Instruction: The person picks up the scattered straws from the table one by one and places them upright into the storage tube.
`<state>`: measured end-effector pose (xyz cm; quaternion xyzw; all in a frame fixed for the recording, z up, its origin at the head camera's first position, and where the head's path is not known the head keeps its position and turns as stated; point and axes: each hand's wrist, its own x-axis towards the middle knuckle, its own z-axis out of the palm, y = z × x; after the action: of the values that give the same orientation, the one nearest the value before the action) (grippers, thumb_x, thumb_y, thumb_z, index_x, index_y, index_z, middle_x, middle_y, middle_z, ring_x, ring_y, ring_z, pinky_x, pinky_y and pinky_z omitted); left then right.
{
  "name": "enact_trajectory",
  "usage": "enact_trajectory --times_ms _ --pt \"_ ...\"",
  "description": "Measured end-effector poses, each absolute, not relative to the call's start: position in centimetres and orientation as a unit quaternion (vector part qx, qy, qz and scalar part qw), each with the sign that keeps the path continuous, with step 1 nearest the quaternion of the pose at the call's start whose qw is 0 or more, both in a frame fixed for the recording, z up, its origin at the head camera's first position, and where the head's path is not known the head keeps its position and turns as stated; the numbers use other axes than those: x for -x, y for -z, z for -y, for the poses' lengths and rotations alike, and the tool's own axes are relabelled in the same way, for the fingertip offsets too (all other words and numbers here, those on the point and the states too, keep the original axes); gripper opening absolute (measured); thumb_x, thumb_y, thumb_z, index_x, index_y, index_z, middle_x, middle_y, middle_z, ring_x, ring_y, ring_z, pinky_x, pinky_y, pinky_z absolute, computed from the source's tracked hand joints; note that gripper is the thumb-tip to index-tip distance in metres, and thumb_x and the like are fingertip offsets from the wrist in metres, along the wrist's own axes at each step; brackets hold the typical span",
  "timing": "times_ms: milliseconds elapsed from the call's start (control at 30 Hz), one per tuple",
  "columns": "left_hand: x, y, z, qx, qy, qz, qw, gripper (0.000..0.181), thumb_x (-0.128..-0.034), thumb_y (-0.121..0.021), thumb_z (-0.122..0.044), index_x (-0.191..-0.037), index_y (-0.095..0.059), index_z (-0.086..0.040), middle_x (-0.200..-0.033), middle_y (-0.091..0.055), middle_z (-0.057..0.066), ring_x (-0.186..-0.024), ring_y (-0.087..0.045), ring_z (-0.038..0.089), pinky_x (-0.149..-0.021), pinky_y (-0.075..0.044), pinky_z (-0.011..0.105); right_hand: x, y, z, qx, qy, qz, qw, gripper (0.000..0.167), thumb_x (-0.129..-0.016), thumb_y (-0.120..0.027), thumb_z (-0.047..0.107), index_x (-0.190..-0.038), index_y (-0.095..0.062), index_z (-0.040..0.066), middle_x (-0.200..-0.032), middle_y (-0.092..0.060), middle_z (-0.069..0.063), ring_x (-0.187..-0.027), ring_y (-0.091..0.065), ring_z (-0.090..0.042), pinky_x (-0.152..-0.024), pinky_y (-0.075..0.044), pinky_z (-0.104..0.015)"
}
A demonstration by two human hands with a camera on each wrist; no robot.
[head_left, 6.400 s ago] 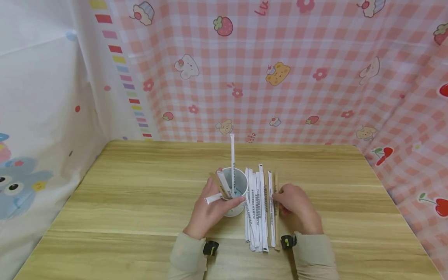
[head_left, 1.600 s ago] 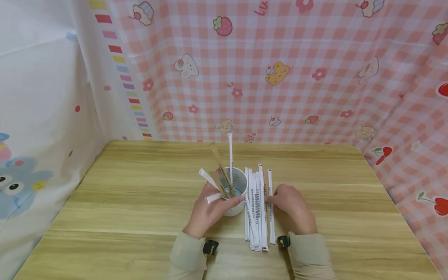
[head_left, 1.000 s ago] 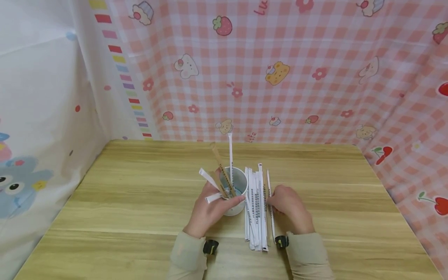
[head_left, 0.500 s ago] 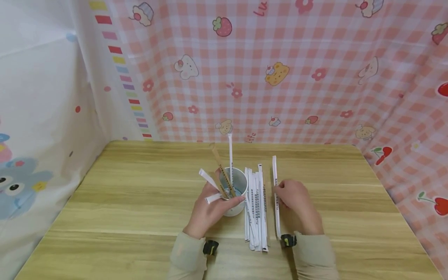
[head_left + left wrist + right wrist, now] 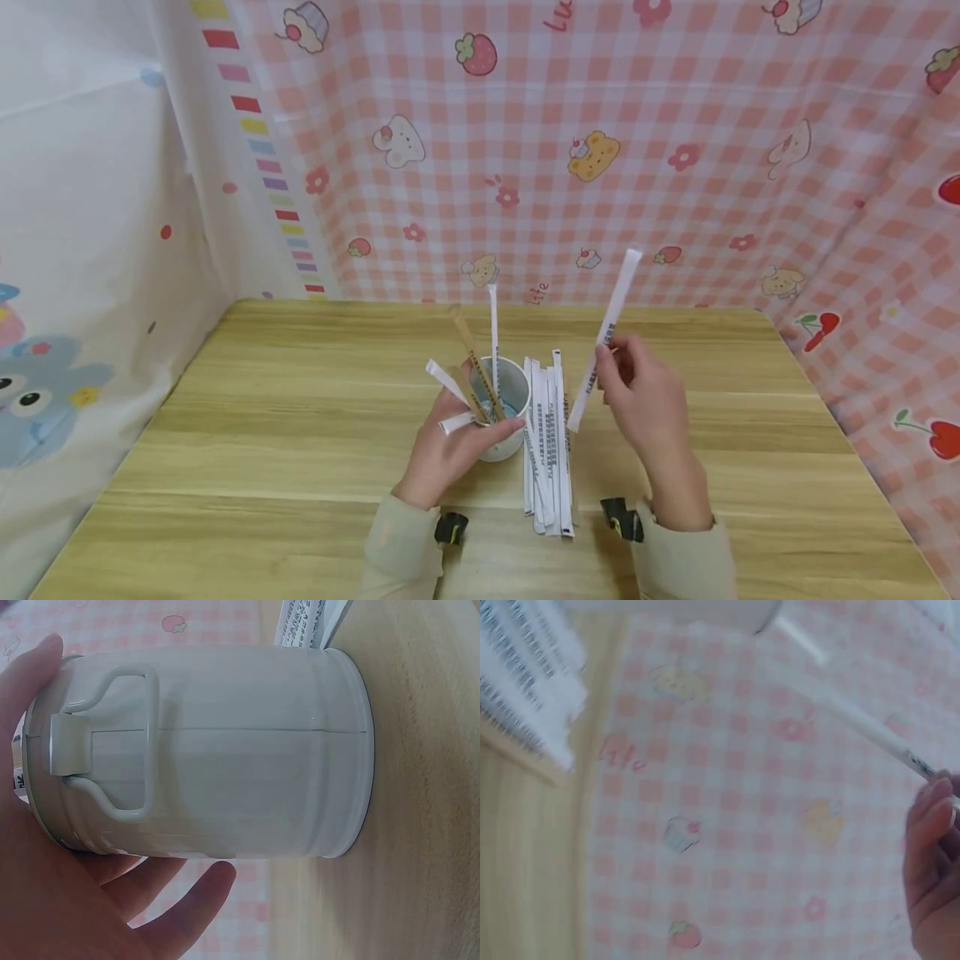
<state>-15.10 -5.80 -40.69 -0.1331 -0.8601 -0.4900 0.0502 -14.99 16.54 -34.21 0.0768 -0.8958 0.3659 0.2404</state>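
My left hand (image 5: 442,454) grips a white bucket-shaped cup (image 5: 501,452) by its rim, thumb at the front. In the left wrist view the cup (image 5: 240,765) shows a wire handle on its side. Several paper-wrapped straws lean inside it, among them a tall white straw (image 5: 494,325) and a brown straw (image 5: 467,333). Raised to the right of the cup, my right hand (image 5: 648,400) pinches a white wrapped straw (image 5: 621,292), tilted with its upper end to the right. That straw (image 5: 870,727) looks blurred in the right wrist view. A pile of wrapped straws (image 5: 551,475) lies between the hands.
Everything stands on a wood-grain table (image 5: 262,433). A pink checked cloth (image 5: 525,100) hangs along the back and right, and a white printed cloth (image 5: 90,208) hangs at the left.
A brown straw from the pile's right side now stands in the cup. My right hand has drawn a white straw from the pile's right edge and lifted it. The left hand has stayed.
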Motion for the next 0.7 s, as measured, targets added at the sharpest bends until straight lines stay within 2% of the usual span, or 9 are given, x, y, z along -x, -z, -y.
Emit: enact_trajectory --times_ms 167,300,700 --pt "15.1 40.7 5.8 0.138 0.487 0.861 0.057 0.088 -0.0691 -0.068 -0.053 -0.140 -0.024 -0.025 -0.133 -0.041 -0.001 -0.115 -0.042 0.013 -0.089 -0.039 0.038 14.1 33.3 -15.5 -0.163 -0.413 0.827 0.347 0.013 -0.091 -0.051 0.015 -0.096 -0.054 0.003 -0.064 -0.054 0.004 -0.050 -0.048 -0.006 -0.041 -0.039 -0.017" --pt "15.2 40.6 5.8 0.147 0.490 0.857 0.064 0.086 -0.0692 -0.069 -0.051 -0.139 -0.027 -0.023 -0.132 -0.042 -0.002 -0.115 -0.042 0.012 -0.090 -0.038 0.036 13.8 33.0 -14.4 -0.205 -0.427 0.796 0.378 0.009 -0.088 -0.055 0.007 -0.093 -0.054 0.001 -0.065 -0.056 0.004 -0.050 -0.050 -0.005 -0.042 -0.040 -0.015" --pt "15.1 40.5 5.9 0.134 0.477 0.867 0.051 0.092 -0.0687 -0.067 -0.055 -0.141 -0.024 -0.017 -0.138 -0.035 0.001 -0.120 -0.038 0.013 -0.093 -0.036 0.036 13.9 34.0 -12.5 -0.248 -0.397 0.820 0.329 0.010 -0.085 -0.058 0.009 -0.094 -0.056 0.004 -0.066 -0.059 0.004 -0.051 -0.049 -0.003 -0.045 -0.042 -0.013"
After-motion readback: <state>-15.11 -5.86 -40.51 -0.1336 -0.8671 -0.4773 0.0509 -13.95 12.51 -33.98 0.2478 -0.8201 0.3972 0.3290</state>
